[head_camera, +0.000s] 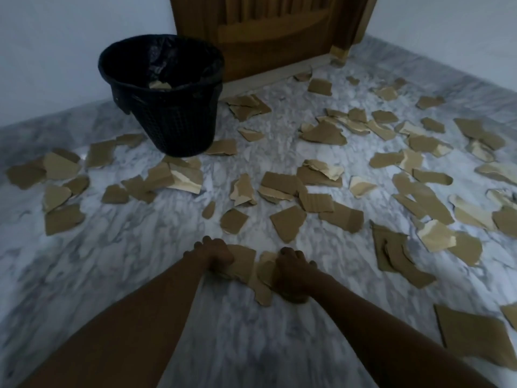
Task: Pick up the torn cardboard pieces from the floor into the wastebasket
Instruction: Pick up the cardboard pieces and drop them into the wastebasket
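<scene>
Gathering is in hand: torn cardboard pieces (244, 261) are clutched in curled fingers of the left hand (215, 257) and right hand (291, 271). A lift to the black wastebasket (173, 124) is probably needed next.

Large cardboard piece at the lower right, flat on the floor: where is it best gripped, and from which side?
Likely its left edge, reached from the left by the right hand: the large cardboard piece lies flat, so an edge must be lifted first, and that one is nearest.

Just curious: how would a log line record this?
left hand grips torn brown cardboard piece | right hand grips second cardboard piece | black mesh wastebasket holds scraps
</scene>
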The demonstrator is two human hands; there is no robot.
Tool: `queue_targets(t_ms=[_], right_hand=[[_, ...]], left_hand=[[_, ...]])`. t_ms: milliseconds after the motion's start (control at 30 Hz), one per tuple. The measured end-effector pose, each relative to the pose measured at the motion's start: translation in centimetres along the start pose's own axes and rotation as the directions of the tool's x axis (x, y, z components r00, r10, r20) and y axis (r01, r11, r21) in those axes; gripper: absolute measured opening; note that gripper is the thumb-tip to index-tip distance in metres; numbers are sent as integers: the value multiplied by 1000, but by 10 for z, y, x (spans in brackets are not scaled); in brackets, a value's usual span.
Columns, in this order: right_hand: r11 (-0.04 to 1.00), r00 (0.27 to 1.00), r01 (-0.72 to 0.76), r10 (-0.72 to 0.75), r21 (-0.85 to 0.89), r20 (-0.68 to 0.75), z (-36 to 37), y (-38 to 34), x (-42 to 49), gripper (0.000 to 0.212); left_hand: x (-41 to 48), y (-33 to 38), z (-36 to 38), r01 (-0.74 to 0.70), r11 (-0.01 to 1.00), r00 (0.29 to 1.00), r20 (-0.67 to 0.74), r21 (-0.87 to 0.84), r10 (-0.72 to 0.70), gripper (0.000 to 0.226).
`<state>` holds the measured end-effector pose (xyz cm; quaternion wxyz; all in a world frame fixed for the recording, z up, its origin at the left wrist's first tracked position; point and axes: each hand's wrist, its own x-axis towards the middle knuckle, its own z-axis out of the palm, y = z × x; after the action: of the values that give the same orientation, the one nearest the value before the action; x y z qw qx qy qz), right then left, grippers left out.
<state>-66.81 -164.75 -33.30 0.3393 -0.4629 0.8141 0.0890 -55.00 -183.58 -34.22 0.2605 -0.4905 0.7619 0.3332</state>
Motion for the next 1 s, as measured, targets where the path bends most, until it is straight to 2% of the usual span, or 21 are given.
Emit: queue_targets(t_ms=[33,67,133,200,300,400,500,600,733,800,867,933,967,1000], right_hand=[[1000,999,-9,8,-25,-53,6,-6,-2,47],[999,994,-22,17,-47,-110,11,-10,-3,42],[998,980,-39,30,-46,-197,18,-11,-5,38],[1000,974,-26,28,11,-223,19,-8,-8,44],[998,971,-2,17,63,-239,18,-7,-9,48],[997,965,-1,22,82,-261,20,-8,-8,45],[994,964,15,15,112,-266,22,-8,-8,40],[986,964,31,14,163,-266,22,-3,-7,41],[940,968,50,38,336,-250,21,8,-4,48],[880,961,69,68,470,-269,17,17,0,39],[721,961,48,155,691,-229,9,30,1,27],[505,954,-7,263,863,-146,2,43,1,24],[433,935,-20,328,901,-136,0,49,2,27],[421,903,-21,397,907,-164,-2,53,3,30]], left_hand=[[0,-6,7,-27,993,999,-39,117,32,57],[-2,-10,11,-55,987,994,-87,151,68,64],[-9,-12,19,-133,987,976,-159,90,146,66],[-15,-11,26,-185,983,966,-183,2,182,76],[-19,-7,31,-166,986,970,-184,-22,159,97],[-26,-3,34,-83,996,979,-187,-11,80,96],[-28,-2,30,-14,994,992,-127,-111,-1,85],[-29,-2,10,-41,998,999,-31,-45,40,63],[-38,4,-12,-41,995,983,173,-94,57,69],[-44,14,-8,-34,991,958,280,-129,69,71],[-47,29,12,-66,986,955,277,-150,106,71],[-50,43,39,-98,989,990,91,-111,108,68],[-54,49,52,-93,992,996,-14,-86,92,63],[-57,54,62,-85,994,992,-98,-73,77,56]])
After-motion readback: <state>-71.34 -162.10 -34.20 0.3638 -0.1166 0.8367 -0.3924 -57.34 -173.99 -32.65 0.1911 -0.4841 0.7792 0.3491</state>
